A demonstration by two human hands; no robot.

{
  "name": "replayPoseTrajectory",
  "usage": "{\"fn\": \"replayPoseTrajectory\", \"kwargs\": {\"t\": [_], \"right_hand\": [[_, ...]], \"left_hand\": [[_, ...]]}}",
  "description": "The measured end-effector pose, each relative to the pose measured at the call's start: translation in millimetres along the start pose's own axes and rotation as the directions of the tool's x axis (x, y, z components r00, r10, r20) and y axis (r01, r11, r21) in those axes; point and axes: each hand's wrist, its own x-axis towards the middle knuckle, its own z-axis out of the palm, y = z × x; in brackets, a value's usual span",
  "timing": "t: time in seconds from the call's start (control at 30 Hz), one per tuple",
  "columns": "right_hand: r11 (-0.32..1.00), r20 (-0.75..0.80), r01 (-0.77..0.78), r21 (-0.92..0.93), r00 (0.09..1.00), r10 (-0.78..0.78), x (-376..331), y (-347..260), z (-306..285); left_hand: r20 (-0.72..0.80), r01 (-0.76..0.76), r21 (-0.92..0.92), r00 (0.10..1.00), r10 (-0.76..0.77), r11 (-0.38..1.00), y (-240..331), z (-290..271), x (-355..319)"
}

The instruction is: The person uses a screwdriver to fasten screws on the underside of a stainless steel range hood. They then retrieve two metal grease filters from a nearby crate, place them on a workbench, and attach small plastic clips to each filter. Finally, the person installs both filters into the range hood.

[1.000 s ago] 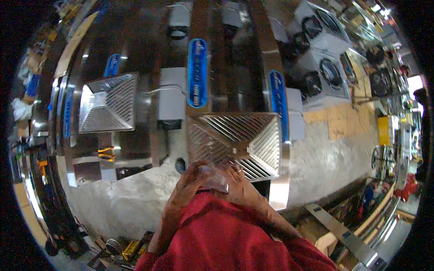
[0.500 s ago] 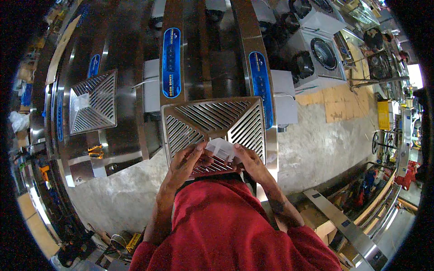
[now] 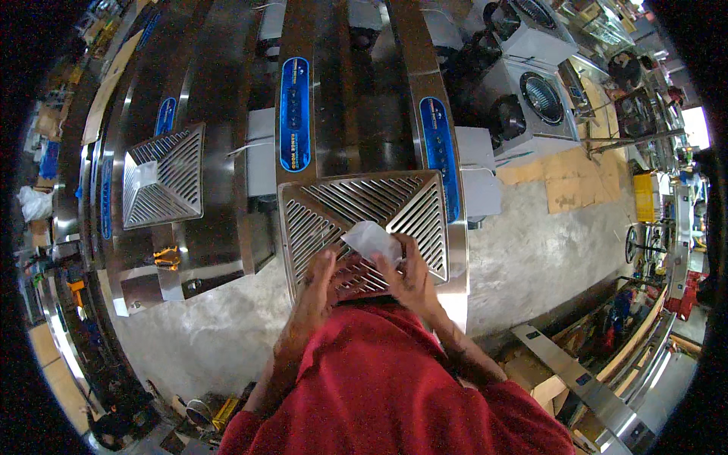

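Observation:
A folded, translucent white piece (image 3: pixel 371 240), perhaps a plastic bag or sheet, is held over the middle of a slotted metal range hood filter (image 3: pixel 362 184). My right hand (image 3: pixel 410 274) grips its lower right side between thumb and fingers. Just left of it, my left hand (image 3: pixel 318 279) hovers above the filter with fingers stretched and slightly blurred, seemingly apart from the white piece. The filter, its slots slanting in four-sided pyramid form, lies on a stainless steel range hood (image 3: pixel 457 258) directly in front of me.
Leftward, a second slotted filter (image 3: pixel 182 171) bears a white packet (image 3: pixel 145 175) on another steel hood. Orange-handled pliers (image 3: pixel 166 258) lie near its front edge. Blower housings (image 3: pixel 542 98) stand far right, beside flat cardboard (image 3: pixel 580 182) on the concrete floor (image 3: pixel 546 254).
My left hand has come off the white piece and drawn left and down. My right hand keeps hold of it, and the piece looks turned or refolded. The view has shifted slightly.

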Motion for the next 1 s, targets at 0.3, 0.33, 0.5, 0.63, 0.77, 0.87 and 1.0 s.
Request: {"fn": "replayPoseTrajectory", "kwargs": {"t": [0.3,0.33,0.5,0.63,0.77,0.87,1.0], "right_hand": [[0.952,0.443,0.247,-0.179,0.885,-0.146,-33,-1,-17],[0.958,0.453,0.257,-0.132,0.875,-0.172,-22,-13,-22],[0.906,0.456,0.357,-0.227,0.861,-0.224,-12,31,-26],[0.937,0.316,0.228,-0.264,0.938,-0.139,9,34,-25],[0.828,0.325,0.373,-0.419,0.913,-0.247,23,37,-24],[0.824,0.311,0.368,-0.431,0.918,-0.248,29,41,-22],[0.834,0.299,0.369,-0.410,0.918,-0.259,31,40,-19]], "left_hand": [[0.152,-0.118,0.466,0.987,0.052,0.877,-42,-40,6],[0.227,-0.111,0.406,0.974,0.017,0.907,-42,-48,7],[0.272,-0.162,0.616,0.962,-0.015,0.771,-25,-41,41],[0.119,-0.102,0.514,0.992,0.046,0.852,-40,-40,49],[0.156,-0.232,0.685,0.973,0.172,0.690,-52,-39,54],[0.176,-0.294,0.773,0.951,0.255,0.563,-59,-42,58],[0.209,-0.334,0.763,0.938,0.276,0.554,-62,-50,62]]}}
